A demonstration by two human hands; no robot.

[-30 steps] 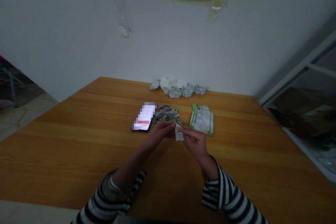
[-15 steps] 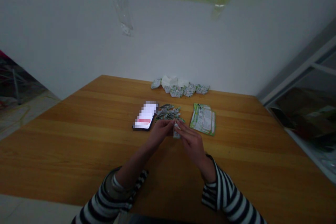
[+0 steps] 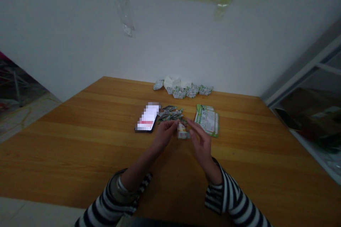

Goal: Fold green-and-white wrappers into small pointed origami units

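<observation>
Right hand (image 3: 202, 145) now open, just off the small sachet (image 3: 182, 130). Left hand (image 3: 163, 136) at its edge, grip unclear. Crumpled wrappers (image 3: 170, 114) just beyond the sachet.

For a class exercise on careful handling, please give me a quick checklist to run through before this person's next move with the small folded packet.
1. Small folded packet within reach of both hands: ok.
2. Left hand holding the packet: cannot tell; its fingertips are right at the packet, but contact is unclear.
3. Right hand free of the packet: ok; its fingers look apart from it.
4. Phone clear of the left hand: ok, close beside it.
5. Pile of folded packets clear of both hands: ok, though close to the left fingertips.
</observation>
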